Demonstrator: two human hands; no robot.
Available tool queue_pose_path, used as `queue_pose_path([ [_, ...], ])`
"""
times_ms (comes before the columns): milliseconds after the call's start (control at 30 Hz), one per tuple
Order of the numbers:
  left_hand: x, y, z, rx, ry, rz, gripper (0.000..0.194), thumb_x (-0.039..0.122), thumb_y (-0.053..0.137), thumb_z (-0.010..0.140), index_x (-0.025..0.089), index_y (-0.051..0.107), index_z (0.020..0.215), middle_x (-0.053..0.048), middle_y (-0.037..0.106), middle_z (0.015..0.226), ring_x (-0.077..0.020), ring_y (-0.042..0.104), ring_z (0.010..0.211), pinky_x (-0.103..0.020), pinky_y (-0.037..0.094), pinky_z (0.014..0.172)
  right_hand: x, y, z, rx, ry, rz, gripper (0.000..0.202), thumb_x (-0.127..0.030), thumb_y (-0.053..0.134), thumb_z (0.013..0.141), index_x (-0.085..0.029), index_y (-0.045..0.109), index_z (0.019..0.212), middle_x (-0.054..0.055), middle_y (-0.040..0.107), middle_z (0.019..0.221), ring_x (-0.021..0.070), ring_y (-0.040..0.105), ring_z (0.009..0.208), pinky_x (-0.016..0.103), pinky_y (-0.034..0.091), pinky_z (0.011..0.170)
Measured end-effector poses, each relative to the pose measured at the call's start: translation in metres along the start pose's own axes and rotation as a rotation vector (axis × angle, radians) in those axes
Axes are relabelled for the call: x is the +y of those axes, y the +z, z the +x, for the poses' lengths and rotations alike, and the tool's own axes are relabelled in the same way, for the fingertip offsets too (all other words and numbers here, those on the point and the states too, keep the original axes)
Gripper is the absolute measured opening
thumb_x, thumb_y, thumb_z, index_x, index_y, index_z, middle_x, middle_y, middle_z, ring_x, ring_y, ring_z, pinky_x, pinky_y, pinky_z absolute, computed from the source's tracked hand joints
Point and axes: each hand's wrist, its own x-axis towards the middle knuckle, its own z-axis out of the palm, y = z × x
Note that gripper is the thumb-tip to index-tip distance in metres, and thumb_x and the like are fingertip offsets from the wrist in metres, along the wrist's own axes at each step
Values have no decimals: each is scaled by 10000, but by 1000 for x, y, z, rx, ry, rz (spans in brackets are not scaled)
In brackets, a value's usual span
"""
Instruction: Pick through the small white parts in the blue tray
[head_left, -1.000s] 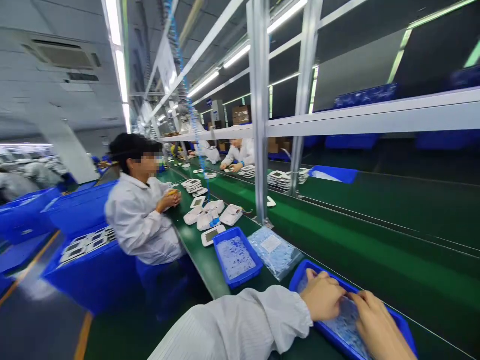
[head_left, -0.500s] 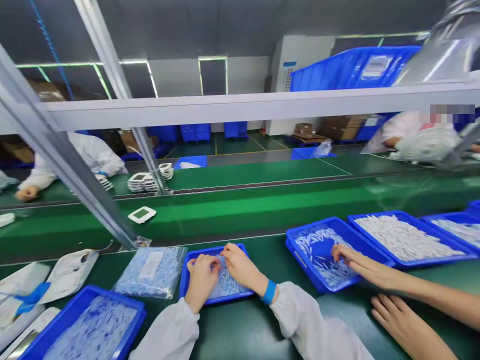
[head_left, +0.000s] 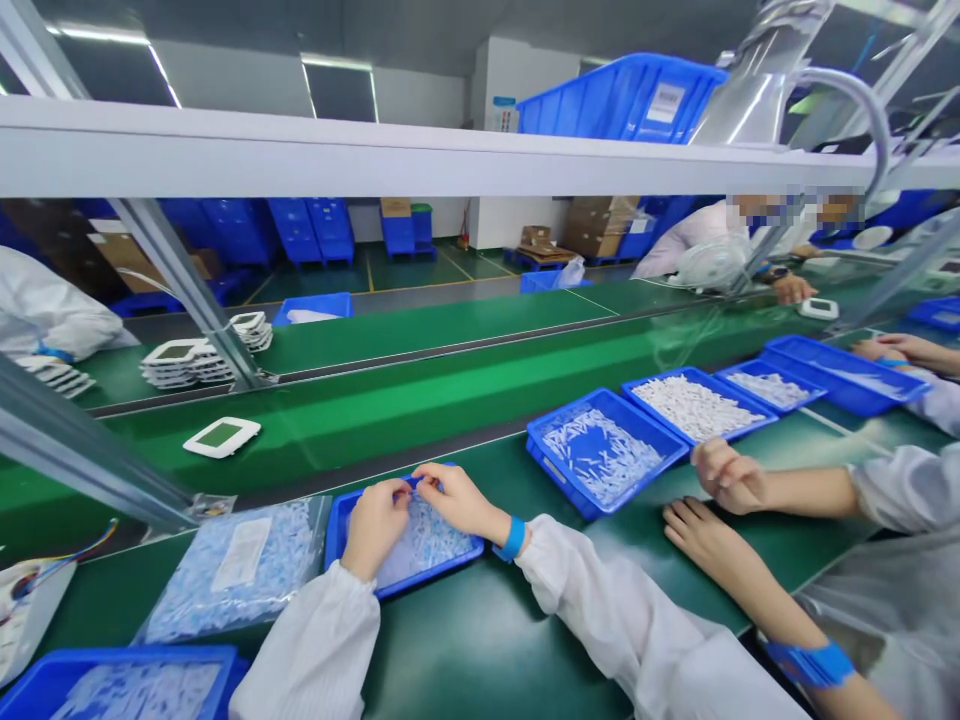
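Blue tray beneath the fingers

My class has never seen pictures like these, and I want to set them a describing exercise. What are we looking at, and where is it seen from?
There is no machine gripper here: these are a person's own bare left hand and right hand. One camera, worn on that person's head, looks forward and down. Both hands are over a blue tray of small pale pieces, fingertips close together; anything between them is too small to make out. A clear bag of pale blue pieces lies to the left on the green table. To the right, a second blue tray stands near another person's hands.
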Motion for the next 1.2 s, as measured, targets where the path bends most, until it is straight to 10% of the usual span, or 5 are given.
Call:
queue_pose_path([
  [767,1,1,-4,123,256,-209,193,251,478,824,184,657,806,0,603,716,-122,516,626,-243,378,633,6,-1,-1,-57,43,275,161,-283,469,911,-188,446,1040,-40,564,644,115,544,608,209,410,598],
  [1000,-2,1,-4,62,83,4,190,240,455,808,207,641,827,-20,670,835,-167,596,747,-254,389,674,-3,1,-6,96,-80,-341,132,-152,404,885,-164,504,970,31,611,788,157,553,767,295,371,787],
  [1200,-1,4,-9,-9,-15,342,296,249,335,841,225,614,937,-63,678,971,-257,630,860,-304,397,664,0,9,-11,-152,-243,-885,36,-171,502,787,-148,525,770,53,611,720,187,524,733,424,279,897],
])
